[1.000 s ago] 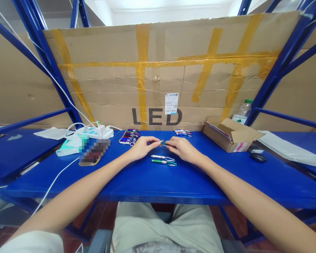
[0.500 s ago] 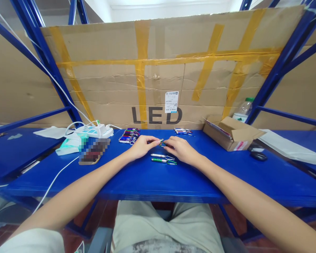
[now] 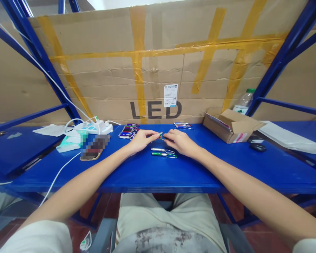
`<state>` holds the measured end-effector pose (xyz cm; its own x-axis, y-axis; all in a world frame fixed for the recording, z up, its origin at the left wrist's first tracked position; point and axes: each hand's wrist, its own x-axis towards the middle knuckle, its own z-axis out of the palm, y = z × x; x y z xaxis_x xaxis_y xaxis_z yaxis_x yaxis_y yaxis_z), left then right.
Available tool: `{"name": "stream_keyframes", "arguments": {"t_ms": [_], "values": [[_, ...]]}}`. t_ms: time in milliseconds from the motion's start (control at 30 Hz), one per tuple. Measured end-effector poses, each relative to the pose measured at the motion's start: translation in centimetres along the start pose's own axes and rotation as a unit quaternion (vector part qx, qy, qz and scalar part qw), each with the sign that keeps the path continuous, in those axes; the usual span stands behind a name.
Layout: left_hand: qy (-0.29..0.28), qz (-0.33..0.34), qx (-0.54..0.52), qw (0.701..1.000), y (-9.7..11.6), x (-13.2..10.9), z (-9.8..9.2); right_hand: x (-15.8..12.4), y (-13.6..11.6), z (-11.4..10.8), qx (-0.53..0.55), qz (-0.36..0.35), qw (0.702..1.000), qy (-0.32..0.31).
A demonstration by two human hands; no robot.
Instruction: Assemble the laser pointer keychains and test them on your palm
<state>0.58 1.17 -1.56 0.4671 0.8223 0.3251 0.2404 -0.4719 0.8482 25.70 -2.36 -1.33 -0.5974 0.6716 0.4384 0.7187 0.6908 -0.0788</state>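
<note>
My left hand (image 3: 143, 141) pinches a small green, shiny piece (image 3: 160, 135) between thumb and fingertips; most of it is hidden. Close on the other side, my right hand (image 3: 181, 141) has its fingers curled together at the same piece. Just below them on the table lie two slim pen-shaped metal tubes with carabiner clips, a silver tube (image 3: 158, 150) and a green tube (image 3: 159, 154). Left of my left hand is a row of several coloured clip tubes (image 3: 128, 131). A smaller group of similar tubes (image 3: 182, 125) sits behind my right hand.
On the blue table (image 3: 152, 175), a phone (image 3: 94, 147), tissue pack (image 3: 72, 140) and power strip (image 3: 94, 127) lie left. An open carton (image 3: 231, 126), black mouse (image 3: 257, 147) and bottle (image 3: 244, 102) stand right. A cardboard sheet (image 3: 107, 88) walls off the back.
The camera view has tilted down slightly, so the scene sits higher. Both hands stay together at the small green piece, with only slight finger movement.
</note>
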Motion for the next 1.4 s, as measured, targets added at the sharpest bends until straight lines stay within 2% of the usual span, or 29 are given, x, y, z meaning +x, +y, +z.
{"name": "stream_keyframes", "arguments": {"t_ms": [333,533,700,1033,1400], "values": [[0.001,-0.001,0.002,1.000,0.2,0.0,0.0,0.1,0.2,-0.1,0.016,0.019,1.000,0.000],[0.024,0.039,0.037,0.998,0.1,0.0,-0.1,0.3,0.9,0.1,0.111,0.037,0.992,0.047],[0.013,0.056,0.088,0.994,0.1,-0.2,-0.2,0.3,1.7,0.6,0.178,0.032,0.979,0.094],[0.024,0.134,0.152,0.979,1.2,-0.8,-0.1,0.3,1.6,0.9,0.253,0.044,0.961,0.101],[0.028,0.167,0.145,0.975,0.7,-0.6,0.1,0.4,1.9,1.2,0.302,0.048,0.945,0.117]]}}
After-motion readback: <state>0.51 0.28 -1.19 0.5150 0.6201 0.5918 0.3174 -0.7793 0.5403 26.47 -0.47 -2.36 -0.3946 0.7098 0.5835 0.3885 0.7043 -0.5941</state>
